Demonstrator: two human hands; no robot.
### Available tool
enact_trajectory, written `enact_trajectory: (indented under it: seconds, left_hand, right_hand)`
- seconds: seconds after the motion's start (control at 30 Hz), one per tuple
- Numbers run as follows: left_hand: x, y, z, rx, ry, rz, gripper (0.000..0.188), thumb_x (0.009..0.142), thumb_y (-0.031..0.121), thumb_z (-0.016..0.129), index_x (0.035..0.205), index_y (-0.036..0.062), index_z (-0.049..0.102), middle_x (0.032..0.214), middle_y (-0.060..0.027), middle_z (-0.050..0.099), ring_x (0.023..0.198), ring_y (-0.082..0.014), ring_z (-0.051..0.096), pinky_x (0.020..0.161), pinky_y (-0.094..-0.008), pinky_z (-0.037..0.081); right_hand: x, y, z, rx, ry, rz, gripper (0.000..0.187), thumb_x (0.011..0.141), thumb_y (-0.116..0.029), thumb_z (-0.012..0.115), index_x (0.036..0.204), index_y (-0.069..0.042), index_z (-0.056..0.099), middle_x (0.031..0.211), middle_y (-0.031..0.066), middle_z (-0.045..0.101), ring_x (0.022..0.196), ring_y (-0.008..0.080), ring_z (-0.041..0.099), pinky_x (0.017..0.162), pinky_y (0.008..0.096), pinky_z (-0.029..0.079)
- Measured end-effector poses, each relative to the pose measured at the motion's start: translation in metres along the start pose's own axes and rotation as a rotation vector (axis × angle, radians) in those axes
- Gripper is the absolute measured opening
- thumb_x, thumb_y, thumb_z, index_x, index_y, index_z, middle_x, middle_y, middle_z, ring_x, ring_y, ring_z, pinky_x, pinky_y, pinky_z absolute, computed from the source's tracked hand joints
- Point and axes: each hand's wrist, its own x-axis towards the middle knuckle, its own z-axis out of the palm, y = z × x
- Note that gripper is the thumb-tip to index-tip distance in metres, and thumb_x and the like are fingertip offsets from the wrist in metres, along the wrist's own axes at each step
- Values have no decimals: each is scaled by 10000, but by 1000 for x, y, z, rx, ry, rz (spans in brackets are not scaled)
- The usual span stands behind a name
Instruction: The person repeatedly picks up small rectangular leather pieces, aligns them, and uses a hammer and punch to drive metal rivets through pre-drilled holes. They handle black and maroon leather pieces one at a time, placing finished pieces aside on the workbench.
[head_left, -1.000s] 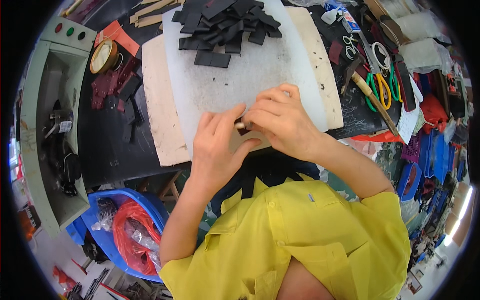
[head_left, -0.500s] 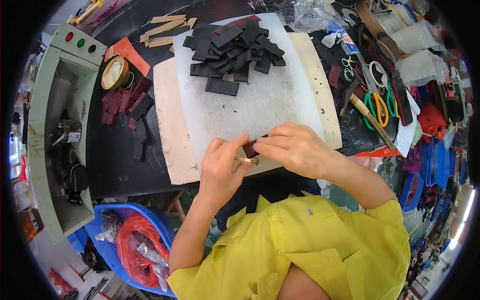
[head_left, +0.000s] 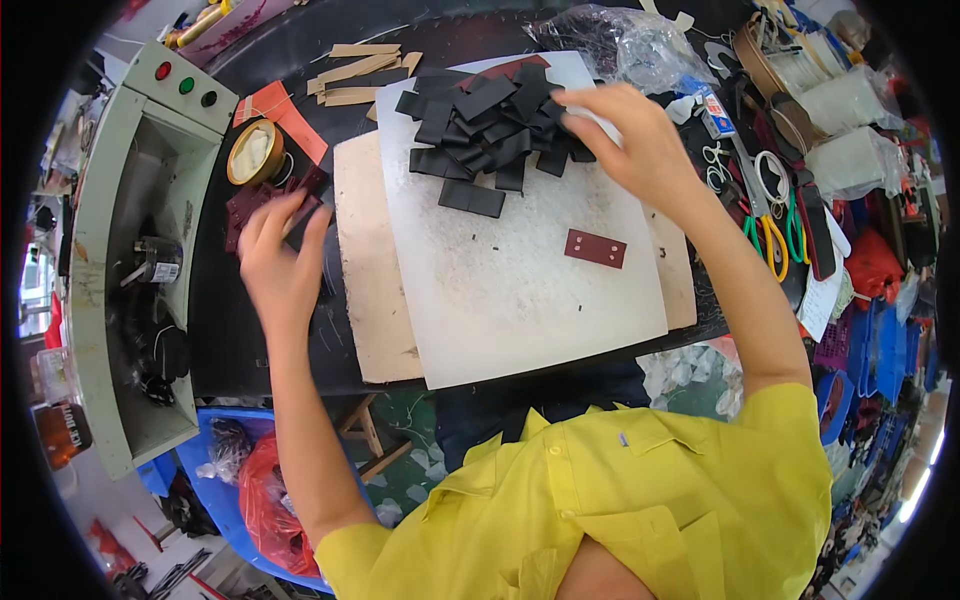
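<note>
My left hand [head_left: 278, 258] reaches over a small heap of maroon pieces [head_left: 243, 210] and dark pieces at the left of the table. Its thumb and fingers are apart, with a dark piece showing between them; no grip on it is visible. Beside the pile of black strips [head_left: 475, 120], my right hand [head_left: 640, 140] has its fingertips at the pile's right edge, thumb and forefinger spread. A flat maroon piece with several small holes [head_left: 596, 249] lies alone on the white sheet [head_left: 520, 310], below the right hand. The right hand's inner fingers are partly hidden.
A bowl of pale paste [head_left: 256, 153] stands behind the left hand. Tan strips [head_left: 360, 75] lie at the back. Scissors with yellow handles [head_left: 774, 245] and other tools crowd the right side. A blue tub [head_left: 215, 490] holding red plastic stands at lower left.
My hands have parted: the left moved to the maroon heap, the right up to the black pile. The maroon piece they held now lies on the sheet. The small stick is out of sight.
</note>
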Motion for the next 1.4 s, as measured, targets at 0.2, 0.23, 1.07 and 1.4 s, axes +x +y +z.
enact_trajectory:
  seconds: [0.2,0.23,1.07,1.4]
  left_hand:
    - [89,15,104,-190,-134,-10,290,889,235,710,1146,103,724,1050,-160,713,919,-265,679,847,-349,516]
    - [88,23,113,-148,-157,26,281,878,217,718,1137,110,730,1031,-157,716,913,-267,677,842,-351,517]
    - [-95,132,26,-343,-409,-35,351,768,83,832,1093,45,706,937,-35,739,517,-48,278,474,-226,301]
    - [-119,117,30,-330,-354,107,568,730,138,871,1232,68,615,1035,-49,755,453,-59,266,432,-211,287]
  right_hand:
    - [65,5,59,-20,-171,-23,250,884,-208,679,1080,-59,720,987,130,718,991,312,651,869,415,498]
    - [60,3,59,-31,-228,-20,252,872,-205,692,1078,-63,723,983,129,719,1002,311,649,882,417,491]
    - [-125,-105,-52,711,-329,783,103,869,-76,721,948,-10,722,793,47,693,681,99,636,624,247,507]
    - [-90,-94,-30,815,-472,869,175,874,-141,721,922,27,725,745,33,674,641,78,611,595,233,495]
